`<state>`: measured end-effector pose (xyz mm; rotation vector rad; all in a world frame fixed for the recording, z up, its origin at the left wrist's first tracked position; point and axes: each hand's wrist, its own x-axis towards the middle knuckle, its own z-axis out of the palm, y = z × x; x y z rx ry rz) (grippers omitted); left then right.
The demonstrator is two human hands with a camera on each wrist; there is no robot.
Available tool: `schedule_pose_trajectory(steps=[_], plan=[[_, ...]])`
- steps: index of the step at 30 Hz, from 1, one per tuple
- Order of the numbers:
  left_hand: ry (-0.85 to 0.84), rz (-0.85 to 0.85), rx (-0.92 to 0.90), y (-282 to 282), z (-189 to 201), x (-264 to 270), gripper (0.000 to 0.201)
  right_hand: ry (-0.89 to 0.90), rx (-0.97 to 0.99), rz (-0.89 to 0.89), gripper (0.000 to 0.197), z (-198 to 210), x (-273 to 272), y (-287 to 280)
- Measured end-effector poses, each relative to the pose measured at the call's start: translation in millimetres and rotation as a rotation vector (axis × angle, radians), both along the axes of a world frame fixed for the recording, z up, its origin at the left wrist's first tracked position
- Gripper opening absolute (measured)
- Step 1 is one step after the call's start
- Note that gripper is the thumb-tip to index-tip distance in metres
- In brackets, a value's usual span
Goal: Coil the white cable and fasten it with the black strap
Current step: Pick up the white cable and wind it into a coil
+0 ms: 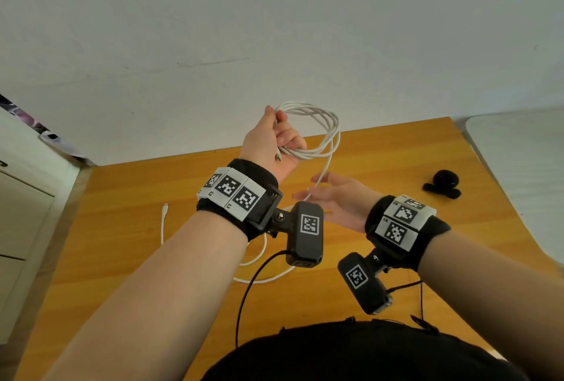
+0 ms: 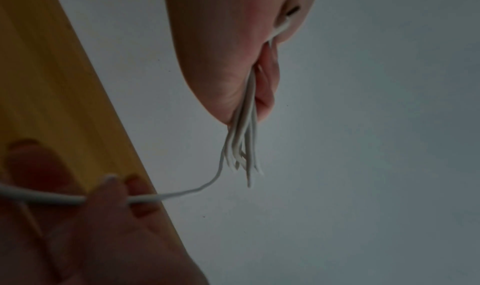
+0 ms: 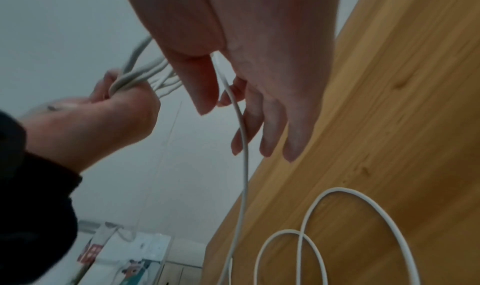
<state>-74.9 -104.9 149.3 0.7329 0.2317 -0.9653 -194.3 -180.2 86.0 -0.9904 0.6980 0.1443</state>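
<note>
Head view: the left hand [image 1: 271,142] is raised above the far edge of the wooden table [image 1: 396,160], its fingers curled round several gathered loops of the white cable [image 1: 320,127]. The loops stand out to the right of the fist as a rough ring, and a metal-tipped plug end pokes out below the palm. From the left wrist view the strands leave the bottom of the fist as a tight bundle [image 2: 245,137], with one strand bending away to the left.

That single strand runs down to the right hand [image 1: 338,197], which is lower and nearer, palm turned up and fingers loosely extended. In the right wrist view the strand [image 3: 240,125] passes between the thumb and the fingers [image 3: 270,129], which are relaxed and only lightly bent; whether they pinch it or merely let it slide across cannot be told.

Below the hands, the uncoiled rest of the cable lies in loose curves on the table [image 3: 376,207], and its other plug end rests to the left, apart from the hands. The black strap [image 1: 442,183] lies on the table at the far right, well apart from both hands. A pale wall rises behind the table, and a white cabinet [image 1: 21,212] stands to the left.
</note>
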Motion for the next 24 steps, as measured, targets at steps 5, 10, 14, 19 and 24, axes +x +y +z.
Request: schedule_pose_trajectory(steps=[5, 10, 14, 19, 24], plan=[[-0.035, 0.019, 0.009, 1.0, 0.6, 1.0, 0.043, 0.049, -0.076, -0.149, 0.007, -2.4, 4.9, 9.2], [-0.175, 0.024, 0.088, 5.7, -0.3, 4.5, 0.043, 0.148, -0.489, -0.188, 0.023, -6.8, 4.3, 0.5], [-0.265, -0.036, 0.127, 4.0, -2.8, 2.2, 0.042, 0.179, -0.847, 0.010, 0.032, -4.5, 4.9, -3.6], [-0.372, -0.087, 0.178, -1.3, 0.6, -6.2, 0.033, 0.234, -1.094, 0.361, 0.048, 7.7, 7.0, -4.8], [-0.661, -0.165, 0.290, -2.2, -6.7, -13.3, 0.029, 0.207, -1.163, 0.391, 0.038, 14.8, 4.7, -1.0]])
